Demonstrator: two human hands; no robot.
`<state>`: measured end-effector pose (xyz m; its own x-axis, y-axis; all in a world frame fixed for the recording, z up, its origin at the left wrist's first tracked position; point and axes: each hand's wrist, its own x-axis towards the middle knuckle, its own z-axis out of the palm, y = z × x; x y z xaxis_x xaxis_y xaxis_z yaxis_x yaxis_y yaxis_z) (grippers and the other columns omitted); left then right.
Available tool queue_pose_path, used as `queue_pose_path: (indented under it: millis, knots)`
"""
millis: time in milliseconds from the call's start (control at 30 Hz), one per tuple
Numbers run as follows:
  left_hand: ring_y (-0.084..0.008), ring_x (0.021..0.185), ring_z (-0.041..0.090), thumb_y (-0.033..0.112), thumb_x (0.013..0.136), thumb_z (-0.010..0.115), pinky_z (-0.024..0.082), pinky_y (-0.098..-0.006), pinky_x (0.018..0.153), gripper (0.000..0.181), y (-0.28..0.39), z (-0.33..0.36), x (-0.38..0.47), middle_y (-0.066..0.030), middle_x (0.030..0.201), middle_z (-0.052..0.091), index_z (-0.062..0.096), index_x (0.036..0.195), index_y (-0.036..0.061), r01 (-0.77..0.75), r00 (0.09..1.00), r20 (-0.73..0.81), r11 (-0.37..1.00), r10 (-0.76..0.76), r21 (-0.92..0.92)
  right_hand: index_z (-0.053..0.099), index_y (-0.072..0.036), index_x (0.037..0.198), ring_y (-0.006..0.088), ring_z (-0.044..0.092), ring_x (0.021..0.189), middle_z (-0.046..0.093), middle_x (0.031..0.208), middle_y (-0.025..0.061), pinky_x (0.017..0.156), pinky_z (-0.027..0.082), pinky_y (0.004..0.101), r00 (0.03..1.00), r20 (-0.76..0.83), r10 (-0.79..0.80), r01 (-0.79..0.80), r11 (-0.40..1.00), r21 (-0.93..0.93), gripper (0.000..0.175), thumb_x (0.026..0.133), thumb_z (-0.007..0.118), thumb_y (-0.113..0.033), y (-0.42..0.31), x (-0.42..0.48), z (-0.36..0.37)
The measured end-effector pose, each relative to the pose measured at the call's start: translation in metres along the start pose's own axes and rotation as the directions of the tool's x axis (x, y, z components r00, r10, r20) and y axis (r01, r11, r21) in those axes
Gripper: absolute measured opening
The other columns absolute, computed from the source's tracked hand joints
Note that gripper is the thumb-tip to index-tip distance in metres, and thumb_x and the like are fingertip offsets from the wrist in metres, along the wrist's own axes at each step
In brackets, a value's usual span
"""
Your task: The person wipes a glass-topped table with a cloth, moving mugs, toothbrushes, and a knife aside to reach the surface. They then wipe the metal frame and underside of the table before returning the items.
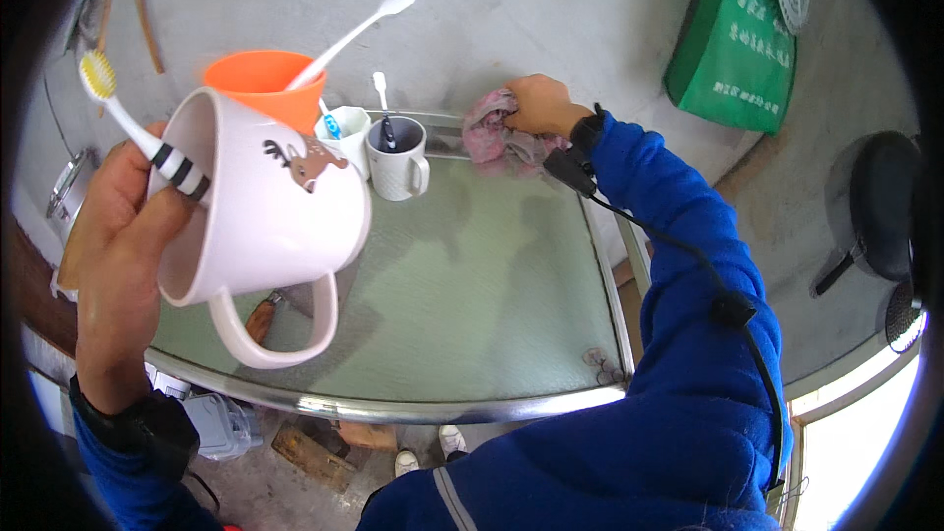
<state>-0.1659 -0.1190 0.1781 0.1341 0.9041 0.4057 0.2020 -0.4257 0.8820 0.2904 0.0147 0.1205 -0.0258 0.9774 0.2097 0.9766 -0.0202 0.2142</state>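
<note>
My left hand grips a white ceramic mug by its rim, thumb inside, above the table. The mug is tipped on its side, mouth to the left, a deer printed on its wall. A toothbrush with yellow bristles and a black-and-white handle pokes out of its mouth, beside my thumb. My right hand is closed on a crumpled pink-and-grey cloth at the back edge of the glass-topped table.
Behind the mug are an orange cup with a white toothbrush, a white cup and a grey-white mug, both holding toothbrushes. A wooden-handled tool lies partly hidden. A green bag and black pan hang right.
</note>
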Motion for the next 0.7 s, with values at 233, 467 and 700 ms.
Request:
queue_pose_path:
  millis: [233,467,700]
  knots:
    - [-0.0134,0.099,0.064,0.013,0.099,0.051,0.051,-0.0265,0.086,0.04,-0.002,0.003,0.0,-0.0084,0.112,0.065,0.05,0.136,-0.0019,0.017,0.999,0.031,0.995,-0.02,0.094,0.068,-0.013,0.105,0.0364,0.067,0.096,0.071,0.097,0.0154,0.081,0.054,0.0474,0.947,-0.242,-0.209,0.254,0.952,0.171,0.038,0.073,0.075,-0.034,-0.058,0.051,0.029]
    - [-0.0148,0.097,0.067,0.014,0.102,0.045,0.056,-0.0287,0.081,0.043,-0.016,0.01,0.008,-0.0149,0.116,0.064,0.043,0.142,-0.0015,-0.041,0.999,0.014,0.994,0.039,0.097,0.068,-0.011,0.107,0.0386,0.065,0.101,0.07,0.102,0.0171,0.085,0.053,0.0486,0.996,-0.034,0.08,-0.078,0.996,0.05,0.033,0.076,0.068,-0.023,0.067,-0.006,0.042]
    - [-0.016,0.102,0.068,0.02,0.102,0.046,0.06,-0.031,0.084,0.048,-0.025,0.019,0.02,-0.0158,0.123,0.062,0.039,0.145,-0.0008,0.027,0.995,0.098,0.991,-0.014,-0.13,0.065,-0.007,0.116,0.0399,0.067,0.097,0.07,0.103,0.02,0.088,0.053,0.0469,0.971,-0.08,0.226,-0.213,0.966,0.15,0.046,0.077,0.071,-0.032,0.124,-0.074,0.041]
